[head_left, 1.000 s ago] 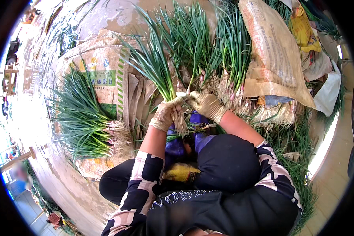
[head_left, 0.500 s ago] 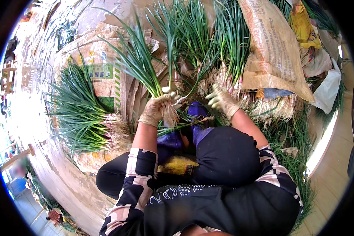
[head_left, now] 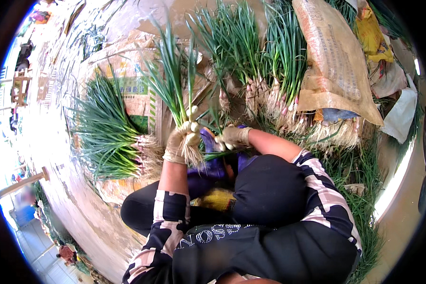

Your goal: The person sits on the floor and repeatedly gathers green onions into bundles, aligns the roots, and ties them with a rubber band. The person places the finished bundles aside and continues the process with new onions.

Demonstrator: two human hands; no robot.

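Fingers (head_left: 192, 127) of left hand (head_left: 176, 144) closed round leafy bunch (head_left: 174, 97), thus supported one-handed; right hand (head_left: 233, 137) drawn in, curled (contents cannot be told).

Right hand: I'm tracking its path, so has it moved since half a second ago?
Yes. Judged against the tan sack, the right hand has moved left and lower in the view, away from the sack.

My gloved left hand (head_left: 183, 138) points away from me, fingers curled in a grip, its bare forearm (head_left: 173, 178) nearly straight ahead. My right forearm (head_left: 273, 145) slants leftward, the gloved right hand (head_left: 232, 137) near the left, fingers bent.
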